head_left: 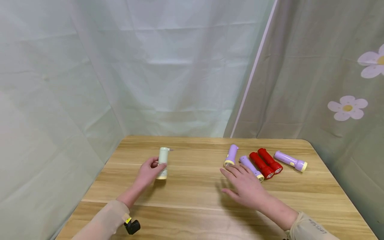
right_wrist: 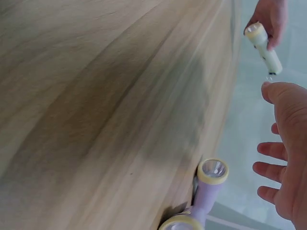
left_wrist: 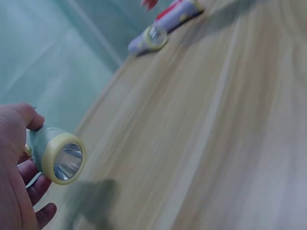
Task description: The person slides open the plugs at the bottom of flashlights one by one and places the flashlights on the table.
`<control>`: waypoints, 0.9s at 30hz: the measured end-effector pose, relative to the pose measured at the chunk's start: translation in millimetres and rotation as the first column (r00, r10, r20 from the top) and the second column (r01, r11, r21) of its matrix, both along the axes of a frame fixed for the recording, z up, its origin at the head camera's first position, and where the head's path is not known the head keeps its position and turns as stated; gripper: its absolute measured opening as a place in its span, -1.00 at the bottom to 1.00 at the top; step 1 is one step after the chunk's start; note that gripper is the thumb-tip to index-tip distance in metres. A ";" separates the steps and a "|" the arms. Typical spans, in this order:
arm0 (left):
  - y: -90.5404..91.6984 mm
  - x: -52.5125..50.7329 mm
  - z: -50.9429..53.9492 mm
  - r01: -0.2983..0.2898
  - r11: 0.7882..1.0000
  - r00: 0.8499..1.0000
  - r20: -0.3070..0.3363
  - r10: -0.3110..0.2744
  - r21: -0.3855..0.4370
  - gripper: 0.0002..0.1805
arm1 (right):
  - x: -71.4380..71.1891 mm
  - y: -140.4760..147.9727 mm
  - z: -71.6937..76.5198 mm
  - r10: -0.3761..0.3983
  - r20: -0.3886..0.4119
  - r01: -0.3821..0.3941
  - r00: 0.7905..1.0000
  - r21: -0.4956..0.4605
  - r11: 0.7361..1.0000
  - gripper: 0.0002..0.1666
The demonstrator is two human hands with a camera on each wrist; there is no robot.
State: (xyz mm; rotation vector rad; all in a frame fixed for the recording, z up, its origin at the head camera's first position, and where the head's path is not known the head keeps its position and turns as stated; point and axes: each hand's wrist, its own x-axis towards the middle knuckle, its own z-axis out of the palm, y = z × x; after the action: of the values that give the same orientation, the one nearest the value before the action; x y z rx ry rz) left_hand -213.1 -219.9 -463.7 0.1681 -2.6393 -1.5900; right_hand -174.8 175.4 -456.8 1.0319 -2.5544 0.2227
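A pale green flashlight [head_left: 163,156] with a cream rim is gripped by my left hand [head_left: 148,171] over the left part of the table. The left wrist view shows its lens end [left_wrist: 67,160] between thumb and fingers. My right hand [head_left: 247,188] hovers with spread fingers, holding nothing, near a purple flashlight [head_left: 232,154] and a second purple one [head_left: 249,166] that the hand partly covers. Two red flashlights [head_left: 261,164] [head_left: 270,160] lie side by side to their right, and another purple flashlight [head_left: 290,161] lies beyond them.
The wooden table [head_left: 192,213] reaches back to pale hanging curtains [head_left: 180,66]. A darker curtain with flowers [head_left: 347,108] hangs on the right. A small black device [head_left: 132,226] is at the left sleeve.
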 end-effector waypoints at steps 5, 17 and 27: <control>-27.0 -10.8 -1.7 0.002 0.997 0.999 0.044 0.002 -0.083 -0.34 | -0.6 8.3 -7.8 -0.027 0.022 0.028 0.999 -0.023 0.999 -0.21; -70.1 -38.9 -4.2 0.019 0.996 0.995 0.103 -0.010 -0.087 -0.29 | 3.1 20.4 -17.8 -0.029 -0.012 0.028 1.000 -0.043 0.999 -0.26; -81.6 -50.6 -2.7 0.063 0.989 0.979 0.201 -0.035 -0.132 -0.24 | 5.8 18.4 -21.5 -0.023 -0.009 0.023 1.000 -0.024 0.999 -0.26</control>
State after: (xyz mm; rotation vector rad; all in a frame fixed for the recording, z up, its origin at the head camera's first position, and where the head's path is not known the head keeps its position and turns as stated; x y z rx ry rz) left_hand -263.7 -301.4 -466.4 0.2694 -2.9143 -1.4677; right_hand -168.9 193.8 -478.3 0.9922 -2.5478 0.2417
